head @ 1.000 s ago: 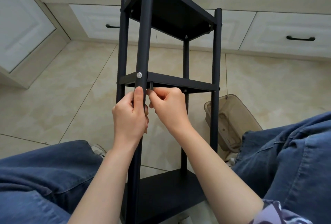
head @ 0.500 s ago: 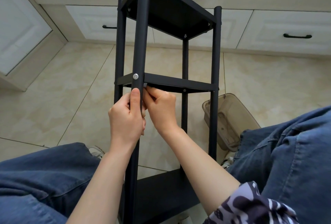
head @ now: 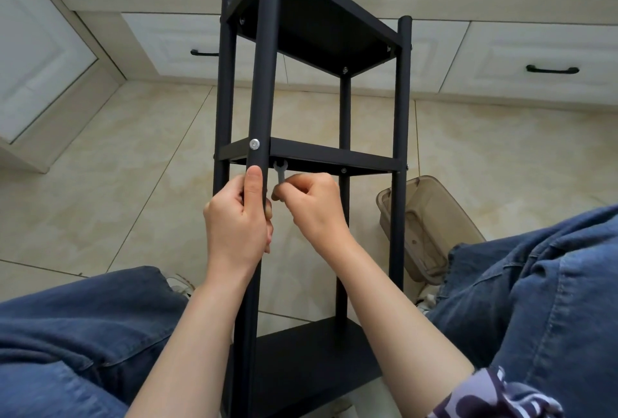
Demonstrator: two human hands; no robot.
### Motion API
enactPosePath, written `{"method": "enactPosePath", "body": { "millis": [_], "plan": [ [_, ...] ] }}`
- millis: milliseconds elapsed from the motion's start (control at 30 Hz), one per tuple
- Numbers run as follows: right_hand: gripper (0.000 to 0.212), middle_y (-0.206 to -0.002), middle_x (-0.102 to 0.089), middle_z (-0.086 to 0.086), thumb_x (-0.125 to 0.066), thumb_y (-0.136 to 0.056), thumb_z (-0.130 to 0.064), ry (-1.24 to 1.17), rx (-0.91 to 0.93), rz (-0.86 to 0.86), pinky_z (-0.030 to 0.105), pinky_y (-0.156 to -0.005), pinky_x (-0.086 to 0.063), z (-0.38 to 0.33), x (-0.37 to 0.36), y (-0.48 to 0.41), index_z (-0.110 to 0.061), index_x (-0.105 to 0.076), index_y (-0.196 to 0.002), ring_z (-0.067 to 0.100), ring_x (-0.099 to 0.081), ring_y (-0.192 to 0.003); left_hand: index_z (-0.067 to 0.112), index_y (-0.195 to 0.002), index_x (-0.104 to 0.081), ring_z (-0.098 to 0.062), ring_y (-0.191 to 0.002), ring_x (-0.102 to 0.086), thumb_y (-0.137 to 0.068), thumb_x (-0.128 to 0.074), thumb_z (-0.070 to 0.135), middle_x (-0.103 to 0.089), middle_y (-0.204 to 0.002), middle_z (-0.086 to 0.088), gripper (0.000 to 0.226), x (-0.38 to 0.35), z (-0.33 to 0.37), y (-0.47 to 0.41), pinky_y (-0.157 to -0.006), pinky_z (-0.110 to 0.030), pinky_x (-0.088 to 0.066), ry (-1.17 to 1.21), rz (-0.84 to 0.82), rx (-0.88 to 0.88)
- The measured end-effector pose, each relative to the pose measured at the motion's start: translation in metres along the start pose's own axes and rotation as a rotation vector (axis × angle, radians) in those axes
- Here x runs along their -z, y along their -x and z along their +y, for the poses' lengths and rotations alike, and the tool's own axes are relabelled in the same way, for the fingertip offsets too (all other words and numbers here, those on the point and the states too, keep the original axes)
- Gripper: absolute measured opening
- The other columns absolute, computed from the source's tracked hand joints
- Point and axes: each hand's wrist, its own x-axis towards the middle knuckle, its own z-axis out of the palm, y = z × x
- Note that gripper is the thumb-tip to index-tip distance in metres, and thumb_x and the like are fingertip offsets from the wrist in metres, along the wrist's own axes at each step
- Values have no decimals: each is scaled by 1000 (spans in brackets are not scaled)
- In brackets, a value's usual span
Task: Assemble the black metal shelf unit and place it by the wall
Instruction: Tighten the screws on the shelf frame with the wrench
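Observation:
A black metal shelf unit [head: 403,109] with three shelves and four round posts stands on the tiled floor between my knees. My left hand [head: 235,227] is wrapped around the near post [head: 264,83] just below the middle shelf [head: 331,156], thumb pointing up. A silver bolt head [head: 254,144] shows on that post at shelf level. My right hand [head: 312,206] pinches a small flat silver wrench [head: 280,172], whose open jaw sits right under the middle shelf beside the post.
A smoky translucent plastic bin [head: 424,227] lies on the floor to the right, behind the right front post. White drawers with black handles [head: 551,69] run along the back under a red-cushioned bench. My jeans-clad knees [head: 548,300] flank the shelf.
The wrench has become visible under the middle shelf; my right hand has drawn back slightly from the post. My left hand keeps its hold on the post.

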Motion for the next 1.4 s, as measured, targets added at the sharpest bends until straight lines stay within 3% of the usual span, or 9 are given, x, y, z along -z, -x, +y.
{"method": "enactPosePath", "body": {
  "millis": [133,300,467,633,700,833,1033,1200,1400],
  "plan": [
    [25,-42,-49,-8,-64,-83,-8,-29,-45,-8,24,-51,-35,-9,9,0,-12,-69,-59,10,-42,-47,7,-71,-53,-17,-33,-48,-107,-40,40,-50,-52,1,51,0,1,1,-36,-26,-37,4,-7,5],
    [24,-56,-52,23,-63,-82,-7,-8,4,11,27,-52,-34,-18,12,-1,1,-68,-60,18,-39,-53,9,-71,-55,-17,-33,-48,-107,-40,40,-50,-52,2,50,-1,2,1,-35,-25,-36,8,-5,16],
    [24,-67,-60,28,-62,-82,-9,15,34,56,36,-57,-42,-18,10,-3,6,-67,-65,36,-52,-67,17,-66,-51,-18,-33,-48,-107,-41,40,-50,-51,2,48,-1,2,0,-36,-25,-35,-1,-1,4],
    [29,-54,-49,19,-63,-86,-12,4,47,23,30,-52,-34,-22,12,-2,4,-64,-62,17,-38,-55,17,-66,-50,-18,-33,-49,-107,-40,40,-51,-51,3,48,-1,1,1,-35,-26,-36,-5,-9,-4],
    [31,-57,-54,21,-62,-88,-13,19,55,10,29,-52,-33,-23,12,-2,5,-64,-63,14,-38,-54,18,-65,-49,-18,-33,-49,-107,-40,39,-51,-51,3,48,-1,2,1,-36,-26,-36,-5,-11,-7],
    [33,-54,-63,4,-61,-91,-13,80,95,42,24,-52,-38,-18,11,-2,0,-68,-62,8,-45,-48,15,-66,-49,-19,-34,-50,-107,-40,39,-50,-51,2,49,-1,1,1,-36,-26,-37,-11,-18,-11],
    [31,-61,-69,3,-60,-97,-11,82,272,106,19,-58,-50,-1,0,-1,0,-70,-70,9,-65,-55,13,-65,-49,-19,-34,-50,-107,-40,38,-51,-54,-8,50,-2,3,3,-36,-24,-36,3,-14,-26],
    [28,-62,-66,-5,-61,-96,-9,35,369,176,16,-55,-48,10,-10,-7,0,-71,-72,2,-60,-51,13,-66,-49,-20,-34,-51,-103,-39,45,-50,-53,-7,50,0,3,5,-37,-25,-37,6,-29,-52],
    [21,-65,-69,4,-63,-96,-8,27,412,266,29,-54,-53,19,-22,-10,0,-72,-79,14,-61,-55,8,-70,-52,-18,-34,-50,-100,-38,48,-50,-53,-7,52,-1,6,8,-37,-24,-37,26,-48,-61]
  ]
}}
